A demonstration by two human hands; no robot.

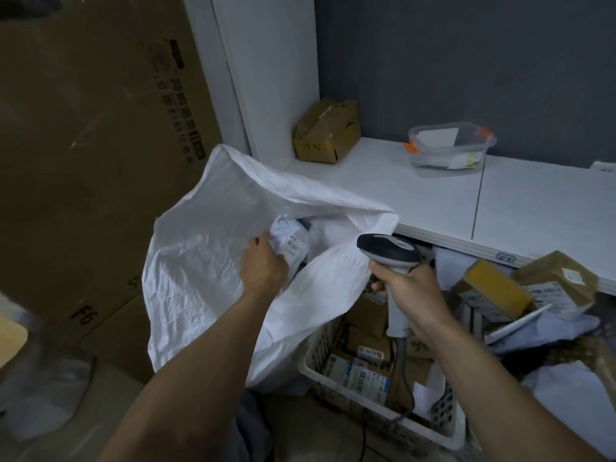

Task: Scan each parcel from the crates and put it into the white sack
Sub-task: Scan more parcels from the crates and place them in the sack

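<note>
Looked down into a dim corner: white counter [433,195] against a dark grey wall [466,61], with a taped cardboard box [326,135] tucked into its far left end and a clear plastic tub [450,148] further right. Hemmed in on the left by a tall brown carton [83,145]. Below the counter edge, found a white perforated crate [321,345] packed with labelled parcels [363,375], and more boxes [553,278] heaped just to its right. And there, held the left hand [263,265] in the open mouth of the white sack [200,278], with fingers curled round a crumpled white parcel [290,241] just inside the rim. Gripped the scanner [390,253] in the right hand [410,290], with fingers wrapped about its handle, head turned toward the sack, above the crate.
</note>
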